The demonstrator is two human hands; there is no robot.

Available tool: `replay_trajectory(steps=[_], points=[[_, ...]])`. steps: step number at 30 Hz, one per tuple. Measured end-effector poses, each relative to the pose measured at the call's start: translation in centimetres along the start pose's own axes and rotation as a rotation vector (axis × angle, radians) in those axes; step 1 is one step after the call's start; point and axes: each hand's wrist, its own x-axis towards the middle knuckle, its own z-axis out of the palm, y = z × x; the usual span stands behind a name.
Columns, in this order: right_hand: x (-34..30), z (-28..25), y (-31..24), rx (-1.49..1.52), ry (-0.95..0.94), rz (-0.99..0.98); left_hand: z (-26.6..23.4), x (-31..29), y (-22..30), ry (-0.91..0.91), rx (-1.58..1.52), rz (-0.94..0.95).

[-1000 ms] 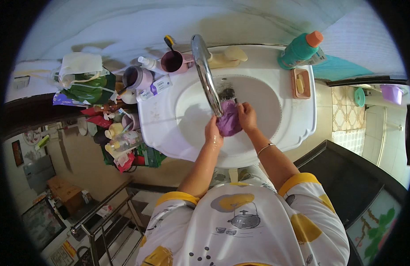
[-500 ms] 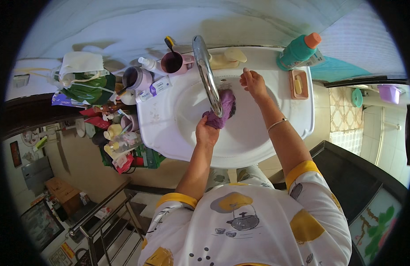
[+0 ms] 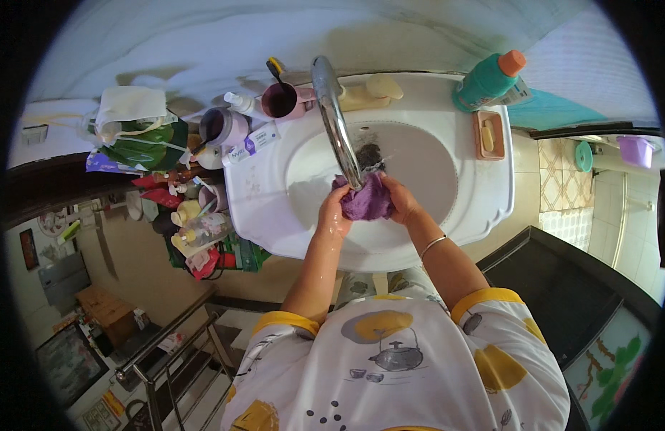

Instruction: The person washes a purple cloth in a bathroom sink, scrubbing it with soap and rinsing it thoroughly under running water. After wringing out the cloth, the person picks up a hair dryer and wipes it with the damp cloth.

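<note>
A crumpled purple cloth [image 3: 367, 202] is stretched between my two hands, just under the mouth of the curved chrome faucet [image 3: 334, 115]. My left hand [image 3: 332, 212] grips its left side, with water drops shining on the wrist and forearm. On the other side, my right hand [image 3: 404, 201] has its fingers closed on the cloth. Both hands are over the near part of the white washbasin [image 3: 426, 165]. A dark patch [image 3: 369, 155] with splashing water beside it shows in the bowl beyond the cloth.
Along the basin's back stand a pink mug [image 3: 302, 103] with a toothbrush, a cream-coloured pump-like piece [image 3: 382, 90] and a teal bottle [image 3: 485, 80] with an orange cap. A pink soap dish [image 3: 489, 136] sits at the right. Toiletries [image 3: 203, 230] crowd the left side.
My right hand has come down from near the basin's back to take hold of the cloth. The cloth has moved slightly nearer to me and is now held by both hands.
</note>
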Motion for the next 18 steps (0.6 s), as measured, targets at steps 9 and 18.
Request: replay_trajectory(steps=[9,18], points=[[0.3,1.7,-8.2,-1.148,0.516,-0.607,1.0,-0.7,-0.1,-0.086,-0.261,0.012],[2.9,5.8,-17.0,-0.832,0.354,-0.529,-2.1,-0.1,-0.2,-0.119,-0.357,0.022]])
